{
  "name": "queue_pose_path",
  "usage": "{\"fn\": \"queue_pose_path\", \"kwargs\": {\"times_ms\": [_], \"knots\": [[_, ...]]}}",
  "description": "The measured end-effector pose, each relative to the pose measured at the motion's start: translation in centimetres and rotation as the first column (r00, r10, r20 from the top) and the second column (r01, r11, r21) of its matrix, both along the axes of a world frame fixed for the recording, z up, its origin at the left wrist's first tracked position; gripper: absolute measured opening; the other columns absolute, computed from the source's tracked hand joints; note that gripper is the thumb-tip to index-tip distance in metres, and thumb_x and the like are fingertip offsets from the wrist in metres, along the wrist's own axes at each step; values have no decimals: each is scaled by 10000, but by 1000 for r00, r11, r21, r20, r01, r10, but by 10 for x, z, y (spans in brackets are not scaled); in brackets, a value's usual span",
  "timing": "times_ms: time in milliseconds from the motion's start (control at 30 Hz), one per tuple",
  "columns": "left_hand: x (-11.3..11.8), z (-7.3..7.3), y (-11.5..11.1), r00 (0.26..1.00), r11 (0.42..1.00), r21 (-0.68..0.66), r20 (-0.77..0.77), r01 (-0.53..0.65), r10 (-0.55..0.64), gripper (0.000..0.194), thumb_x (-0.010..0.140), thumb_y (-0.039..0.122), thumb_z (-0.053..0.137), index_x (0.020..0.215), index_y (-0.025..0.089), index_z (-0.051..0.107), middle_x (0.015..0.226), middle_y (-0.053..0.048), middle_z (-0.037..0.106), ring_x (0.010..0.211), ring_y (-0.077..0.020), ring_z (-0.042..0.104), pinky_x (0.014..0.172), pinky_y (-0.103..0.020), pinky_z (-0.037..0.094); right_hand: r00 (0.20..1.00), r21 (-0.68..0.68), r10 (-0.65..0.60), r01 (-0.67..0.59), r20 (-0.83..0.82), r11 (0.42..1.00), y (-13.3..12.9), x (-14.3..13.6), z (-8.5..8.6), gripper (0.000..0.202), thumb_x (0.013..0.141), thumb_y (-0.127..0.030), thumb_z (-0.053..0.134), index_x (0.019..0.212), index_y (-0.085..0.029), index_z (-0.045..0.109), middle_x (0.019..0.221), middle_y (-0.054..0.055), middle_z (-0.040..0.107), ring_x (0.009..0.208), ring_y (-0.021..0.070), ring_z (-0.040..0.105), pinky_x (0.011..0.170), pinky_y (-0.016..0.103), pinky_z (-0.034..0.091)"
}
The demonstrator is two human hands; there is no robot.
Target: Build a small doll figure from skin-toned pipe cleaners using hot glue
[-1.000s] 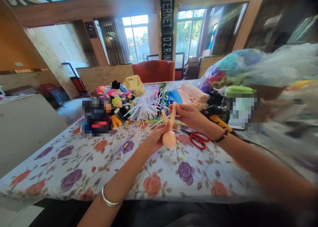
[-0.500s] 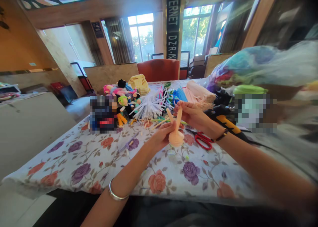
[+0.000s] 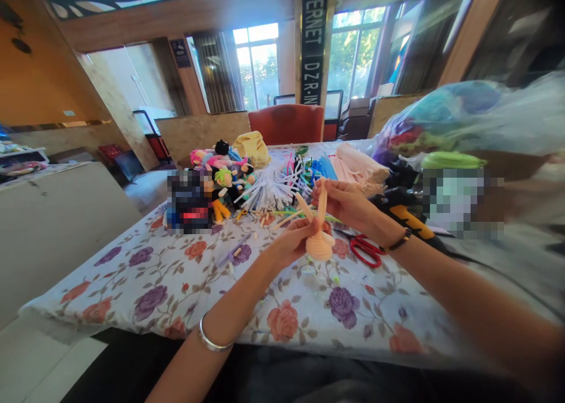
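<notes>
A peach-coloured coiled piece (image 3: pixel 319 247), rounded at the bottom with long strips rising from it, hangs above the flowered tablecloth. The fingers of my left hand (image 3: pixel 295 241) are closed on its neck, just above the round part. Higher up and to the right, my right hand (image 3: pixel 339 200) pinches the top of the upright strip. Red-handled scissors (image 3: pixel 367 251) lie on the cloth below my right wrist. A bundle of white pipe cleaners (image 3: pixel 269 190) lies behind my hands.
Small plush dolls (image 3: pixel 225 176) and a yellow cloth (image 3: pixel 252 149) stand at the back left of the table (image 3: pixel 185 291). Peach pipe cleaners (image 3: pixel 355 165), a yellow-and-black tool (image 3: pixel 410 222) with a cable and a large plastic bag (image 3: pixel 463 115) are on the right.
The whole scene has shifted slightly to the right in the view. Both hands keep their hold on the peach piece, whose round part now sits slightly more to the right of my left fingers.
</notes>
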State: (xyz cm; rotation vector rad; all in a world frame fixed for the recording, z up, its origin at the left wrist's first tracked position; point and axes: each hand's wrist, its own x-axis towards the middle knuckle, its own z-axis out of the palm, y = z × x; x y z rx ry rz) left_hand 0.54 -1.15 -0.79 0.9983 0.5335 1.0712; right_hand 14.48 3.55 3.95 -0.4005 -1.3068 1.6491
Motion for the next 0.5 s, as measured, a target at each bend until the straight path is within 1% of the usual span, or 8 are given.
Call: {"fn": "queue_pose_path", "kwargs": {"times_ms": [100,200,333,500], "knots": [[-1,0,1,1000,1000,16,22,11,-12,370,554,416,801,682,105,649,685,-40,604,610,-116,555,598,-251,434,998,9,45,-45,43,999,1,2,-3,195,655,-362,758,764,-214,694,742,-17,636,701,85,578,745,237,493],[-1,0,2,999,1000,22,44,16,-17,387,548,435,800,679,106,644,673,-31,587,598,-111,546,598,-258,451,993,52,83,-88,85,995,0,4,-4,262,612,-432,772,717,-204,700,700,-18,629,667,84,572,722,243,490],[-1,1,0,998,999,23,43,46,-47,409,534,450,802,677,105,639,686,-29,584,584,-104,536,575,-259,465,995,115,33,-44,97,992,-4,4,-1,247,605,-424,778,648,-200,683,658,-26,604,626,73,540,681,228,468],[2,1,0,998,1000,-8,60,25,-24,386,617,458,752,763,116,646,767,-53,619,679,-144,598,608,-275,498,996,156,-51,39,73,987,-3,3,1,240,612,-394,783,628,-194,650,658,-26,582,631,80,523,666,243,450]]}}
